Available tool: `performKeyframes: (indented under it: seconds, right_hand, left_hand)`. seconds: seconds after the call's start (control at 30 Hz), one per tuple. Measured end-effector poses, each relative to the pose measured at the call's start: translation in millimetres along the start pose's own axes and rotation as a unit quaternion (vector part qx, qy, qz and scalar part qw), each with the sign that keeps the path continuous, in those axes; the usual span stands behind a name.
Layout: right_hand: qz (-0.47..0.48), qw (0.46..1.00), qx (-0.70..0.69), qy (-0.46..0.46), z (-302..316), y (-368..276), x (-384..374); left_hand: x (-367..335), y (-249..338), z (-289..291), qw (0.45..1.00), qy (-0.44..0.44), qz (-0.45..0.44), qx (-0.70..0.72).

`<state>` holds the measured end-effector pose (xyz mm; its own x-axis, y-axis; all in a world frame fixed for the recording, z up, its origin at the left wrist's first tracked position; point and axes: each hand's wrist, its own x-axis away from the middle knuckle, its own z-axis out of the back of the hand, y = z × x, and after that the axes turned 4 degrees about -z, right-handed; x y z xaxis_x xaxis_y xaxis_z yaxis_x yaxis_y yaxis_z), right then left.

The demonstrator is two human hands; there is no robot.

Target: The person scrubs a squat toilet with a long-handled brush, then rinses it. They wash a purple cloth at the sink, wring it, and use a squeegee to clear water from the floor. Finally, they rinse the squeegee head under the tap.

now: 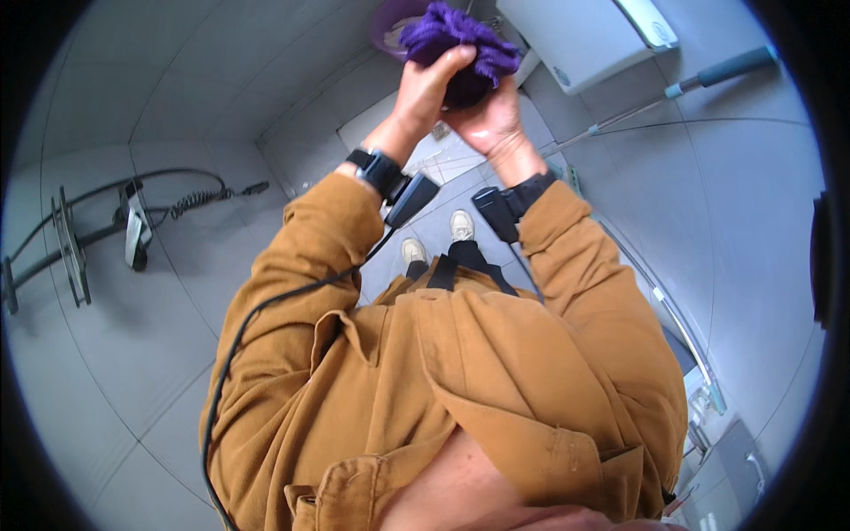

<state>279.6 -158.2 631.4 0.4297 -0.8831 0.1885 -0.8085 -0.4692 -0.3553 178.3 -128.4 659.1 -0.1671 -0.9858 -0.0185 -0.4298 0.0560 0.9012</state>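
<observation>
Both my hands are raised at the top of the view, gripping a bunched purple cloth [456,40] with a shaggy, looped edge. My left hand [425,93] has its thumb across the front of the bundle, its other fingers behind it. Under the bundle's right side, my right hand [498,119] presses its palm against the cloth, and its fingers are mostly hidden. The lower part of the cloth is dark and in shadow between the palms. A round purple basin [387,26] shows just beyond the cloth, partly covered by it.
A white box-shaped fixture [584,40] stands at the upper right. Beside it, a pole with a blue-grey grip [730,66] slants along the tiled wall. At left, a dark rail [93,237] with a coiled cable [199,202] is on the wall. A black cable [266,305] runs along my left sleeve.
</observation>
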Motion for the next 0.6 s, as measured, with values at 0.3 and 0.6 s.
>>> performKeyframes:
  seconds: [0.3,0.6]
  right_hand:
    - [-0.045,0.999,0.007,0.002,-2.7,-34.5,0.5]
    - [0.167,0.834,0.505,0.143,-6.4,-44.1,-6.9]
  left_hand:
    - [11.4,14.9,35.5,0.968,-0.176,0.05,-0.173]
    - [16.4,24.5,31.7,0.963,-0.145,0.191,-0.123]
